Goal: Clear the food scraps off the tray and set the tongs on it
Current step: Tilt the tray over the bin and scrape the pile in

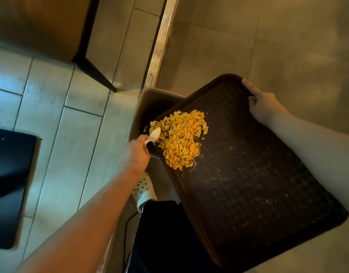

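Seen from above, looking down past a person's two bare forearms toward a tiled floor (57,123). Nearest the viewer, a dark trouser leg (160,233) and a white perforated clog (144,186) stand beside a thin black cable (128,229). A large dark brown tray (258,194) with a textured face is held tilted, its far-left edge dipping over a grey bin (148,103). The left hand (136,154) has its fingers clenched around the handle of a pale utensil (154,134) (its blade looks spoon-like; whether it is one arm of the tongs cannot be told), and the blade touches the near-left side of the food scraps (181,138). These scraps, a heap of orange-yellow flakes, lie on the tray's low edge right above the bin, with pale crumbs (228,148) scattered across the rest of the tray. Farther off, the right hand (262,103) grips the tray's raised far rim, fingers curled over it. Beyond, a ribbed metal strip (160,42) crosses the floor.
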Demonstrator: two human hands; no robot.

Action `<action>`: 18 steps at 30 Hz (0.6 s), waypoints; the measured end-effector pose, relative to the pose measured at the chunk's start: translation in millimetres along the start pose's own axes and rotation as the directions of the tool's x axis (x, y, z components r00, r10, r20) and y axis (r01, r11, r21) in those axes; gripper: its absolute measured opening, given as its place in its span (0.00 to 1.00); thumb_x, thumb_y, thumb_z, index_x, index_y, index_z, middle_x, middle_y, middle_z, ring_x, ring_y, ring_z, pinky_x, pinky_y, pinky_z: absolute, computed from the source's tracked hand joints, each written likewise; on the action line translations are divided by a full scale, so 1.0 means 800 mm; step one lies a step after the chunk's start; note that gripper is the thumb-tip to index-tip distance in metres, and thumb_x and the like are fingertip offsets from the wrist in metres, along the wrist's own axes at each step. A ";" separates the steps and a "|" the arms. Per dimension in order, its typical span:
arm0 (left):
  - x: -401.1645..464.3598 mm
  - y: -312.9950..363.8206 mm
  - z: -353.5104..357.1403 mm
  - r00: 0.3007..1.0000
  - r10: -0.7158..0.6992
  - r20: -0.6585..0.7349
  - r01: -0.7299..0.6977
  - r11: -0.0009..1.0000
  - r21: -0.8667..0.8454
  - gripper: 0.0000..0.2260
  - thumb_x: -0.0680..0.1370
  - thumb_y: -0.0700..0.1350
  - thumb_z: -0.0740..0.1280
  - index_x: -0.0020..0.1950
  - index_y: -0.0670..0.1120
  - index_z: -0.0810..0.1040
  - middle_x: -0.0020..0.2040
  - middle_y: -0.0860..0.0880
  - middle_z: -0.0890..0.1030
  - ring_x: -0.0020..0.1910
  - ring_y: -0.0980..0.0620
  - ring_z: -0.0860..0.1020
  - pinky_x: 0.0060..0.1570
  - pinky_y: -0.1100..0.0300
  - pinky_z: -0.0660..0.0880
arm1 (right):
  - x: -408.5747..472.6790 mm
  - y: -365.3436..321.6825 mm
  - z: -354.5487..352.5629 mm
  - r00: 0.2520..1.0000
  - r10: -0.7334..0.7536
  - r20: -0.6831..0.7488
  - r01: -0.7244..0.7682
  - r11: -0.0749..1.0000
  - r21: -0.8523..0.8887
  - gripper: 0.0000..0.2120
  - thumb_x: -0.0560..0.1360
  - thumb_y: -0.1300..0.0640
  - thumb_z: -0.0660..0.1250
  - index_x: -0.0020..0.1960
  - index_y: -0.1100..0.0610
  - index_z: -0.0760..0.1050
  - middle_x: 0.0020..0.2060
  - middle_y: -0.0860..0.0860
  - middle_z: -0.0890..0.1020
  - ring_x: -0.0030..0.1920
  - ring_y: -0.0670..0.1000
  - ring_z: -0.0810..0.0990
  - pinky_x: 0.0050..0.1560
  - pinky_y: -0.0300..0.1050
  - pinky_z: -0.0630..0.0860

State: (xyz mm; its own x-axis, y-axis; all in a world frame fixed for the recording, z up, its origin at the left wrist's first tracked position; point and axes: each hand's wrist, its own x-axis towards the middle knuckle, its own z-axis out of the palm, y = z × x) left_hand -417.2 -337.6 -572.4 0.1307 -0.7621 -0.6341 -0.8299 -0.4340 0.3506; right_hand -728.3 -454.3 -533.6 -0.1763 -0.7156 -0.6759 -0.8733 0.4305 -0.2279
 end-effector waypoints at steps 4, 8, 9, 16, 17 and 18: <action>-0.002 0.006 0.004 0.997 0.073 -0.023 -0.074 0.997 -0.021 0.19 0.81 0.42 0.56 0.72 0.53 0.64 0.52 0.44 0.75 0.40 0.53 0.72 0.32 0.64 0.66 | 0.000 0.002 -0.002 1.000 0.005 0.002 -0.005 1.000 -0.007 0.25 0.83 0.56 0.48 0.74 0.34 0.50 0.66 0.61 0.70 0.38 0.52 0.76 0.45 0.47 0.72; 0.000 0.011 0.013 0.995 0.095 -0.013 -0.095 0.996 0.002 0.19 0.80 0.40 0.56 0.70 0.52 0.67 0.57 0.45 0.75 0.43 0.53 0.72 0.42 0.57 0.74 | 0.000 0.003 -0.005 1.000 0.023 0.008 -0.023 1.000 -0.010 0.25 0.83 0.56 0.48 0.74 0.34 0.49 0.63 0.61 0.71 0.38 0.53 0.76 0.44 0.48 0.72; 0.002 0.010 0.015 0.997 0.080 -0.001 -0.080 0.997 0.007 0.18 0.80 0.40 0.56 0.70 0.51 0.67 0.58 0.44 0.75 0.44 0.53 0.71 0.44 0.56 0.74 | -0.001 0.004 -0.004 1.000 0.024 0.008 -0.024 1.000 -0.009 0.25 0.83 0.56 0.48 0.74 0.34 0.49 0.62 0.61 0.72 0.38 0.53 0.76 0.44 0.48 0.72; 0.005 0.014 0.009 0.999 0.019 -0.035 -0.022 0.997 -0.076 0.18 0.80 0.40 0.56 0.70 0.49 0.67 0.57 0.45 0.72 0.45 0.49 0.74 0.44 0.56 0.74 | -0.007 0.003 -0.006 1.000 0.012 0.018 -0.013 1.000 0.029 0.25 0.83 0.56 0.48 0.74 0.34 0.50 0.63 0.61 0.72 0.42 0.56 0.78 0.45 0.47 0.74; 0.007 0.019 0.011 0.998 0.047 -0.041 -0.050 0.995 -0.090 0.18 0.80 0.40 0.57 0.70 0.49 0.67 0.58 0.46 0.71 0.45 0.51 0.73 0.44 0.57 0.73 | -0.007 0.002 -0.007 1.000 0.014 0.020 -0.014 0.999 0.030 0.25 0.83 0.56 0.48 0.74 0.34 0.50 0.63 0.61 0.72 0.42 0.56 0.78 0.44 0.47 0.73; 0.008 0.025 0.014 0.997 0.065 -0.032 -0.068 0.993 -0.099 0.18 0.80 0.39 0.57 0.70 0.49 0.67 0.59 0.46 0.70 0.44 0.52 0.71 0.45 0.58 0.72 | -0.007 0.002 -0.007 1.000 0.014 0.022 -0.015 1.000 0.026 0.25 0.83 0.56 0.48 0.74 0.34 0.50 0.63 0.61 0.72 0.41 0.56 0.78 0.44 0.47 0.73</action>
State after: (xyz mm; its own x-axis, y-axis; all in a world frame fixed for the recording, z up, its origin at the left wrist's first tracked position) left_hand -438.8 -346.1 -577.3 0.0932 -0.8037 -0.5877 -0.7792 -0.4264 0.4594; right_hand -731.3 -452.8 -525.8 -0.1787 -0.6970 -0.6944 -0.8584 0.4554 -0.2361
